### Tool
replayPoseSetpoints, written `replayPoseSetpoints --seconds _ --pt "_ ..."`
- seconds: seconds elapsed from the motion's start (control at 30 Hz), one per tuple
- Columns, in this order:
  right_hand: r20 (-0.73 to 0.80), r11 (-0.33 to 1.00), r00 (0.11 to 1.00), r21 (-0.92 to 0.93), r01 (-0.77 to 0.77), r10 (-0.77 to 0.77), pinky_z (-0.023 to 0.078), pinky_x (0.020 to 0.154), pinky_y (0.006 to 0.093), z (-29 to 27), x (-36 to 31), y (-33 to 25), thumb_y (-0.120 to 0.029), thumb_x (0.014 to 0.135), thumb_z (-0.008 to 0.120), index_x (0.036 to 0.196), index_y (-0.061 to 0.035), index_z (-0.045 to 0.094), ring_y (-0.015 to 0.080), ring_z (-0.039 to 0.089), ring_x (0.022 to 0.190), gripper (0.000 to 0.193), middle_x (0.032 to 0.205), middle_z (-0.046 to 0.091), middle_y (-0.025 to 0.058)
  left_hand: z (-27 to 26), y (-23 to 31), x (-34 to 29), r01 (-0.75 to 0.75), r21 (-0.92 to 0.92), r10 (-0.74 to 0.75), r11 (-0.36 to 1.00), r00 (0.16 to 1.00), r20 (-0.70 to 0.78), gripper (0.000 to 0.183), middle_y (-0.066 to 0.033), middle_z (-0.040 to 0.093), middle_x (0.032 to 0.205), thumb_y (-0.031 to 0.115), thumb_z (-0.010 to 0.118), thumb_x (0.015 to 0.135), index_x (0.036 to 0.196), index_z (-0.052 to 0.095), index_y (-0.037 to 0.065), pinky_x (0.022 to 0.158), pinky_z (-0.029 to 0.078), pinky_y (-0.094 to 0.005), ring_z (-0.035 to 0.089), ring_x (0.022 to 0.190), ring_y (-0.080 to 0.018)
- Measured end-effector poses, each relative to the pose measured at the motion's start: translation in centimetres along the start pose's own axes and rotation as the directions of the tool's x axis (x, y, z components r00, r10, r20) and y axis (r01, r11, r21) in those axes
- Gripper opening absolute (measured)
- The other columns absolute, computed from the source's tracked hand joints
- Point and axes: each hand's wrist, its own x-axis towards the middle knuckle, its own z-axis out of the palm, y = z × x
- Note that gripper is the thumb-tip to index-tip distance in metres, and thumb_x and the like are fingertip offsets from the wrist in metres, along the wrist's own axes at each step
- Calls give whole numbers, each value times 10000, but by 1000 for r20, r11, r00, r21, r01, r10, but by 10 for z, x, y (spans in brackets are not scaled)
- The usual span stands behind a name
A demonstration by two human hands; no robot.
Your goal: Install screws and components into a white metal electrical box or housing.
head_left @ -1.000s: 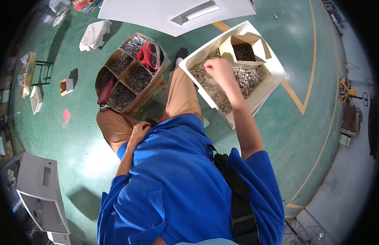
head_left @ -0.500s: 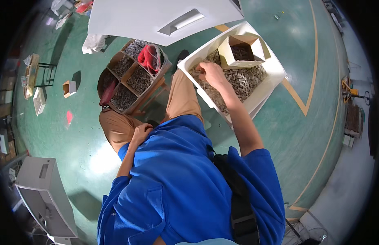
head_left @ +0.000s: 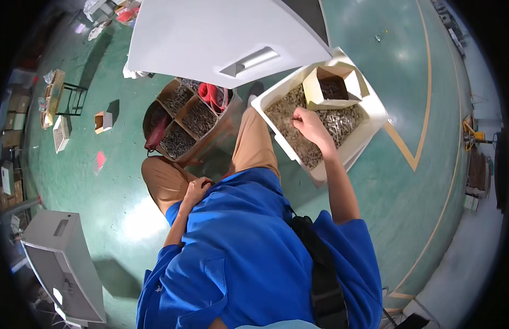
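Note:
My right hand (head_left: 311,126) is over a white plastic bin (head_left: 377,112) at the right, its fingers drawn together. Whatever lies between them is too small to make out. Below it spreads a heap of small greyish metal pieces (head_left: 342,122). In the bin's far part, an open cardboard box (head_left: 318,97) sits on the heap, with dark small pieces inside. My left hand (head_left: 197,190) rests in my lap by the hem of the blue shirt, its fingers loosely curled and partly hidden; nothing shows in it.
At the left stands a divided container (head_left: 184,149) of small metal pieces, with a red bundle (head_left: 213,96) and a dark red pouch (head_left: 157,133) on top. A large pale grey panel (head_left: 227,38) with a recessed slot overhangs the far side. A grey cabinet (head_left: 73,241) stands at lower left.
My right hand has lifted from the small metal pieces near the bin's left side, its fingers now drawn together. My left hand stays in my lap. The whole view has shifted slightly.

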Motion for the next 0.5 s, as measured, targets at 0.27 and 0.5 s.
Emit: replayPoseSetpoints --seconds 0.27,0.5 --pt "-635 942 762 -317 -106 -127 464 582 318 -105 -13 -56 -110 814 653 915 7 569 218 596 625 175 736 623 135 -50 83 46 -85 -205 70 975 994 -80 169 -121 661 812 43 550 848 983 639 -5 675 498 -266 644 750 -170" --pt "-83 995 996 -96 -24 16 486 683 400 -31 3 -33 -158 745 670 925 -12 638 301 637 763 234 821 634 185 -123 267 48 -702 145 709 698 646 -283 259 -116 628 893 -94 572 736 955 645 24 723 498 -329 612 855 -271"
